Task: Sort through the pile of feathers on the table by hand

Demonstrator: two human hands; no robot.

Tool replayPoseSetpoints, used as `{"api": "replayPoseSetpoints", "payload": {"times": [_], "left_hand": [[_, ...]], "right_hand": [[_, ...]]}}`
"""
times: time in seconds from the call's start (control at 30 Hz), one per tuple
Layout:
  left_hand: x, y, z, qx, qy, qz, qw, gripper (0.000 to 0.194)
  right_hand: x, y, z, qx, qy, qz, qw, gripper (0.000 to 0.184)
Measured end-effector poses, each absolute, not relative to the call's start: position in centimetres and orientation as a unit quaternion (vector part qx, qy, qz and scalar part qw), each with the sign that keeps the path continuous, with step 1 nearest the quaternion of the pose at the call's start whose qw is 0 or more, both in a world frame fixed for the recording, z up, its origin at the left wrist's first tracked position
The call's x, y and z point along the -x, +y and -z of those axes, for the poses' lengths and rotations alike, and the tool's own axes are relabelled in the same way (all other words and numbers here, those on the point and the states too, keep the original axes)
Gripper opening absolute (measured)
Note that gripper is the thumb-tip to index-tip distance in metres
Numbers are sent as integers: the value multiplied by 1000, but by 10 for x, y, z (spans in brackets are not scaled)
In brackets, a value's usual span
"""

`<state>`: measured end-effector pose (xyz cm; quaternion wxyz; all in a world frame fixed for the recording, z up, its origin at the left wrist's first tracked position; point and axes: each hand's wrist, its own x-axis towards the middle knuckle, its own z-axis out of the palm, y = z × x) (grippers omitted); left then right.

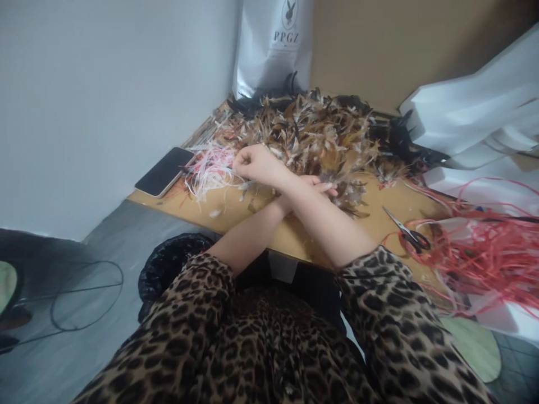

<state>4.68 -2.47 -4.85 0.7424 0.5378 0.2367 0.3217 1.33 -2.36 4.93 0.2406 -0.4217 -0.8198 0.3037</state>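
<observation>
My forearms cross over the tabletop, the right one above the left. My right hand point(257, 163) has reached over to the left and is closed, fingers curled together beside a pile of pink and white strips point(211, 167). Whatever may be in its fingers is hidden. My left hand point(322, 185) comes out beyond the right forearm, which covers part of it. Its fingers are closed on a small bunch of brown feathers point(351, 193) at the fingertips. Behind both hands spreads a large heap of brown and black feathers point(320, 132).
A phone point(164, 171) lies at the table's left edge. Scissors point(407, 231) and tangled red strips point(492, 258) are on the right. A white PPGZ bag point(275, 56) stands at the back, white foam-like pieces point(471, 112) at right. A black bag point(172, 261) sits below the table.
</observation>
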Motion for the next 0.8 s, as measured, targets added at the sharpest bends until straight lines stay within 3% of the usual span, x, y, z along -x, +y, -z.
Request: {"api": "replayPoseSetpoints", "payload": {"times": [0.27,0.5,0.63,0.8], "left_hand": [[-50,-25,44,-466,290,-368,751,23],[-54,-20,46,-452,295,-358,762,19],[-52,-19,52,-494,257,-356,751,21],[-45,-28,41,-496,269,-348,748,18]], "right_hand": [[58,-9,-33,370,-901,-168,154,24],[59,13,-17,458,-885,-76,25,31],[40,17,-32,469,-874,-100,83,23],[20,16,-63,452,-837,-185,248,14]]}}
